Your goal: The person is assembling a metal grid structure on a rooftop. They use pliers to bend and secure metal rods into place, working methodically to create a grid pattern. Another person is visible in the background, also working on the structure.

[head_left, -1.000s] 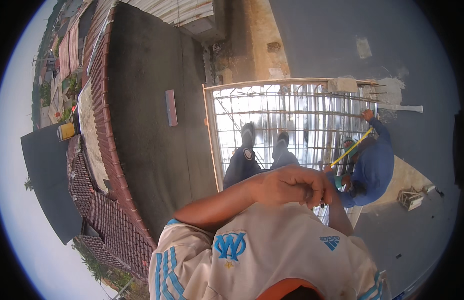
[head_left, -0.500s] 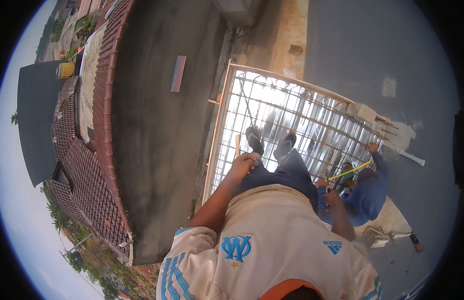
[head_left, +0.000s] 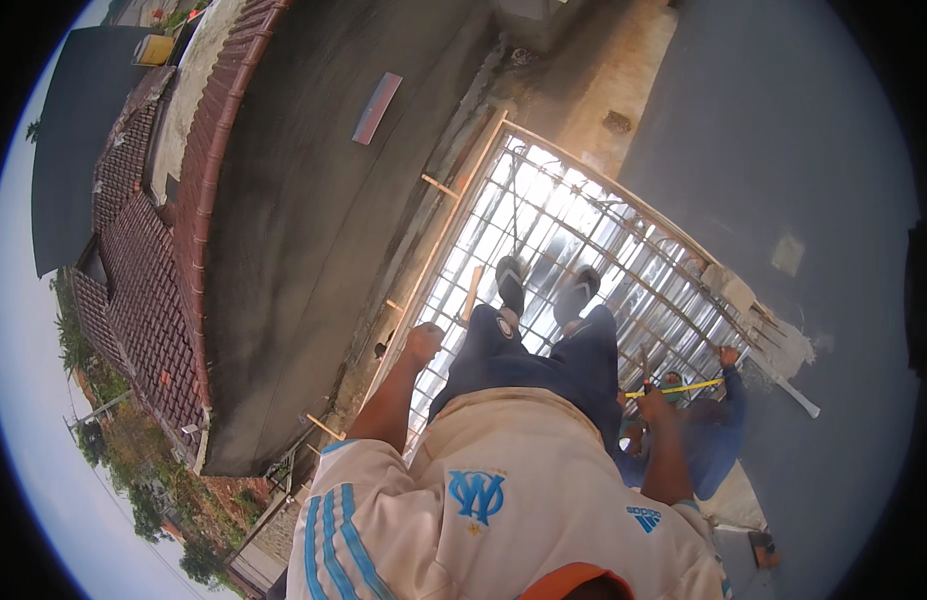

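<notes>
My left hand point(head_left: 423, 341) is closed beside my left knee, over the near left part of the steel bar grid point(head_left: 573, 235). Anything inside its fingers is hidden. On the right, my right hand point(head_left: 657, 402) grips a slim hand tool point(head_left: 644, 365), its narrow end pointing away from me; its exact kind is too small to tell. Just past that hand, a co-worker in blue point(head_left: 711, 440) crouches with a yellow tape measure point(head_left: 701, 386) stretched across. The co-worker's hand point(head_left: 728, 355) is at the grid's right edge. My shoes stand on the grid.
Shiny corrugated metal sheets lie under the bars, framed by a wooden board point(head_left: 563, 158). A short wood strip point(head_left: 472, 292) rests near my left shoe. Left are a grey slab with a flat pinkish piece point(head_left: 377, 108) and a tiled roof edge point(head_left: 223, 150). A white pipe point(head_left: 788, 388) lies right.
My view has turned, tilting the grid. My left hand has moved outward from my thigh to beside the knee. My right hand, with the tool, has come farther forward, in front of the co-worker.
</notes>
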### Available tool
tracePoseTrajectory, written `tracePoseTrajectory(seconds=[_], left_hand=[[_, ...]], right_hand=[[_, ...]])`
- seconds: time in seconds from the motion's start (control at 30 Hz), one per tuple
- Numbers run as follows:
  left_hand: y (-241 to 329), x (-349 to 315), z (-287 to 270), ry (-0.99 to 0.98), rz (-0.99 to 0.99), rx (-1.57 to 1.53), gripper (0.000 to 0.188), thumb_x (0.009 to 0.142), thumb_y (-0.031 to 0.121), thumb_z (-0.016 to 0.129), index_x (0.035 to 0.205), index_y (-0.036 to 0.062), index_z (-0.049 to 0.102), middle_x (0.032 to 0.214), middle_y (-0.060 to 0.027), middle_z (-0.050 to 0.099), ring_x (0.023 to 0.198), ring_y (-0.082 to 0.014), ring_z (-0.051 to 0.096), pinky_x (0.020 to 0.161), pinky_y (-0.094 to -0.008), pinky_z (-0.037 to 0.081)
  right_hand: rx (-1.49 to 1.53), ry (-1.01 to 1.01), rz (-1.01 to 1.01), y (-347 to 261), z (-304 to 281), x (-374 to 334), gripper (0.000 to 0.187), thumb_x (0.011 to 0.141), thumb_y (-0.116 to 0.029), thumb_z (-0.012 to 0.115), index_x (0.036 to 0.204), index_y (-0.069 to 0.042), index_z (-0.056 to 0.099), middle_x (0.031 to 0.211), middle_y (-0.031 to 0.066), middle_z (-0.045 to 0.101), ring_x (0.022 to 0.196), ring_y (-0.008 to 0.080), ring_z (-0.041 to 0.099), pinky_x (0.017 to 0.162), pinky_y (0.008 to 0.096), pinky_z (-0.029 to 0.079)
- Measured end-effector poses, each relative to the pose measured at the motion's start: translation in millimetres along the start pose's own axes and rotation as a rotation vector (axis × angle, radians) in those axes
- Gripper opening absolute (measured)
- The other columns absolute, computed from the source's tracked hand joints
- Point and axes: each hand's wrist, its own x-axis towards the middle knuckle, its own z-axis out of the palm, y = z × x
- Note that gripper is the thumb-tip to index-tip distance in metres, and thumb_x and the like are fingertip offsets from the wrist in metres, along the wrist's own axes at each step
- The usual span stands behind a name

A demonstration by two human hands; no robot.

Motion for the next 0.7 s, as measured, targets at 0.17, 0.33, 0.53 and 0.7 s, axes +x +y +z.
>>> tracePoseTrajectory(seconds=[0.17, 0.33, 0.53, 0.7], left_hand=[[-8, -4, 24, 0.074, -0.073, -0.113, 0.026, 0.081, 0.022, 0.056, 0.094, 0.0008, 0.063, 0.079, -0.0093, 0.062, 0.066, -0.0178, 0.061, 0.053, -0.0319, 0.048], [-27, -3, 66, 0.019, -0.014, -0.112, 0.022, 0.084, 0.016, 0.051, 0.098, 0.0041, 0.063, 0.083, -0.0050, 0.062, 0.069, -0.0153, 0.059, 0.056, -0.0295, 0.048], [-29, 29, 123, 0.192, 0.130, 0.107, 0.024, 0.081, 0.021, 0.050, 0.082, 0.0030, 0.066, 0.092, -0.0192, 0.067, 0.088, -0.0349, 0.063, 0.078, -0.0413, 0.049], [-29, 47, 128, 0.132, 0.144, 0.392, 0.025, 0.078, 0.026, 0.061, 0.099, 0.0121, 0.065, 0.105, -0.0127, 0.060, 0.103, -0.0316, 0.056, 0.089, -0.0454, 0.043]], right_hand=[[-0.201, 0.088, -0.171, 43, 18, 125, 0.044, 0.072, -0.013, 0.052, 0.112, 0.005, 0.055, 0.100, 0.0328, 0.061, 0.099, 0.0455, 0.059, 0.084, 0.0456, 0.047], [-0.285, 0.097, -0.225, 25, -12, 157, 0.039, 0.074, -0.013, 0.051, 0.107, 0.006, 0.056, 0.094, 0.0315, 0.062, 0.097, 0.0434, 0.061, 0.079, 0.0458, 0.049], [0.264, -0.043, -0.210, 3, -44, 208, 0.019, 0.086, -0.019, 0.054, 0.091, -0.001, 0.060, 0.077, 0.0091, 0.060, 0.065, 0.0207, 0.061, 0.056, 0.0370, 0.049], [0.649, 0.035, -0.114, -95, -56, 266, 0.023, 0.093, -0.033, 0.055, 0.090, -0.010, 0.059, 0.079, 0.0019, 0.057, 0.067, 0.0136, 0.053, 0.054, 0.0231, 0.043]])
